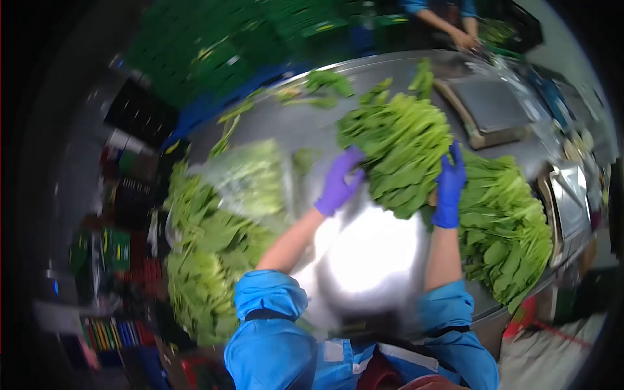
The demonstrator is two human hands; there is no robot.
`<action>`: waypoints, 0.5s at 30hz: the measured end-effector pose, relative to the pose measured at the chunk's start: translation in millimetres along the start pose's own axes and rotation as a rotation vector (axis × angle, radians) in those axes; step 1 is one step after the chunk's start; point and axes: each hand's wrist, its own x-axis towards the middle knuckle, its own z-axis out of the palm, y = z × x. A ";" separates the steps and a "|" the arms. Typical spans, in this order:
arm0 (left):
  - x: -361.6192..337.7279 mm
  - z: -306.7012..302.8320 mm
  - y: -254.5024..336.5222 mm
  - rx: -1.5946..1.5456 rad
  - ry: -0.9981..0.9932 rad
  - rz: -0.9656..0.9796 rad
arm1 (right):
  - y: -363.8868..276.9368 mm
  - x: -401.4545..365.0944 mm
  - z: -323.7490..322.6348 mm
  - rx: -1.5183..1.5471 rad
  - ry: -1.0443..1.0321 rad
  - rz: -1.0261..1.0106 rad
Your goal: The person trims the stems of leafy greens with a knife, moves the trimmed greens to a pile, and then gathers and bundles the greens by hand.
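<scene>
Step in hand, as I judge it: gathering one bunch of greens (400,146), which lies mid-way across the steel table (305,123), between both gloved hands. The left hand (338,183) has its fingers curled onto the bunch's left edge. The right hand (450,188) lies nearly flat, fingers extended, against the right edge. A lift would call for even pressure from both sides, since the leaves are soft, loose and layered. The table is smooth and reflective. A larger pile (504,227) lies just right, and a clear bag of greens (250,175) lies left.
</scene>
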 end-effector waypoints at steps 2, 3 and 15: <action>-95.8 -5.8 3.3 0.010 -0.151 0.044 | -47.1 -52.6 3.4 -0.023 -0.229 0.093; -139.6 -13.8 33.5 -0.048 -0.128 -0.049 | -47.4 -79.7 7.3 -0.053 -0.327 0.070; -432.0 -286.5 79.5 0.448 0.043 -0.369 | -10.9 -412.6 71.4 -0.369 -1.106 0.506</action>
